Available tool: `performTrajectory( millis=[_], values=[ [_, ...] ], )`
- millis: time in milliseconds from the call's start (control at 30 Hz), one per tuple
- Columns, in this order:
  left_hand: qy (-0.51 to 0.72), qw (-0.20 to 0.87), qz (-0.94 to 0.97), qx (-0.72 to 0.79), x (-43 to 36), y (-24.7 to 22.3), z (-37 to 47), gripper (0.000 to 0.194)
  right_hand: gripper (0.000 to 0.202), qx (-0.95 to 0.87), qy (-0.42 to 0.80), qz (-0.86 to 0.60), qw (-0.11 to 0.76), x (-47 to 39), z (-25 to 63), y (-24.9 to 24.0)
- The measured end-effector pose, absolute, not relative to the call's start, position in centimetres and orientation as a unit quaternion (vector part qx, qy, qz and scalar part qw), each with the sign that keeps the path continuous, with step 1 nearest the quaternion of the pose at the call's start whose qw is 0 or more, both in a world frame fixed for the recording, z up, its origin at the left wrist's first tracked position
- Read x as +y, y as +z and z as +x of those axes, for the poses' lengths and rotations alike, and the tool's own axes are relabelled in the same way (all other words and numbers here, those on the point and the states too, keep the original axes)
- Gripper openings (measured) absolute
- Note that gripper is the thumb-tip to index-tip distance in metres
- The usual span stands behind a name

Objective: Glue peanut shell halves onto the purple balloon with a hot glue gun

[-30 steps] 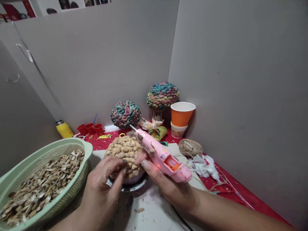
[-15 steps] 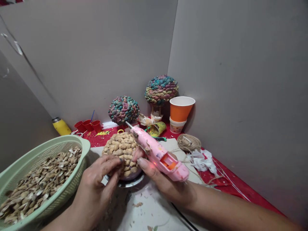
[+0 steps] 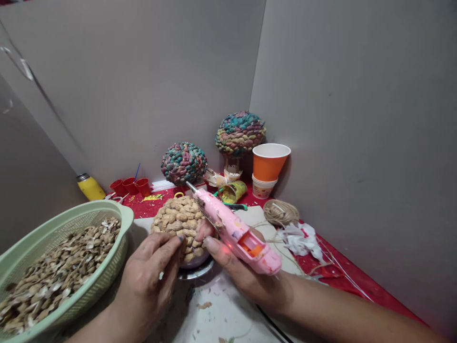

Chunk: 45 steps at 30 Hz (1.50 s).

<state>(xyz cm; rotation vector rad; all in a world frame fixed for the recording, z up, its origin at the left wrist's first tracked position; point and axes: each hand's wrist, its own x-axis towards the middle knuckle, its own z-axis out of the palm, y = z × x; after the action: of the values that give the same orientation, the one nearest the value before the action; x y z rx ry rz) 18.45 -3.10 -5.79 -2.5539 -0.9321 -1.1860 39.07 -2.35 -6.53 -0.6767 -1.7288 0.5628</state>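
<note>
In front of me a ball covered in peanut shells [image 3: 178, 216] rests in a shiny metal bowl [image 3: 196, 273], with a pale purple patch of bare surface low on it. My left hand [image 3: 152, 271] is at the ball's lower left side, fingers bent and pressed against the shells; what the fingertips pinch, if anything, is hidden. A pink glue gun [image 3: 228, 224] is in my right hand [image 3: 239, 267], its metal nozzle pointing up and away to the left and a red light glowing near the grip. My right fingertips touch the ball's right side.
A green basket [image 3: 126, 216] of peanut shells stands at the left. Behind are two coloured shell balls [image 3: 183, 163], red cups [image 3: 143, 187], a yellow bottle [image 3: 91, 187] and an orange paper cup [image 3: 270, 166]. Twine [image 3: 281, 212] and crumpled white tissue [image 3: 303, 242] lie right. Grey walls enclose the back.
My left hand has shifted slightly, its fingers drawn closer together against the ball. The glue gun and my right hand stay almost in place.
</note>
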Motion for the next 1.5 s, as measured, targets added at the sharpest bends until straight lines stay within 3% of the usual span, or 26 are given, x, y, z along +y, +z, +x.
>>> performTrajectory(
  millis=[1000, 1233, 1500],
  values=[
    [-0.401, 0.130, -0.849, -0.318, -3.3, -6.4, 18.6, 0.030, 0.007, -0.741, 0.243, -0.279, 0.560, -2.5, 39.1, -6.1],
    [-0.393, 0.142, -0.841, -0.344, -3.4, -5.7, 19.1, 0.015, 0.008, -0.740, 0.241, -0.276, 0.564, -2.4, 39.1, -6.4],
    [-0.397, 0.169, -0.837, -0.338, -3.5, -5.7, 19.3, 0.016, 0.005, -0.742, 0.229, -0.281, 0.563, -2.5, 39.2, -6.2]
  ],
)
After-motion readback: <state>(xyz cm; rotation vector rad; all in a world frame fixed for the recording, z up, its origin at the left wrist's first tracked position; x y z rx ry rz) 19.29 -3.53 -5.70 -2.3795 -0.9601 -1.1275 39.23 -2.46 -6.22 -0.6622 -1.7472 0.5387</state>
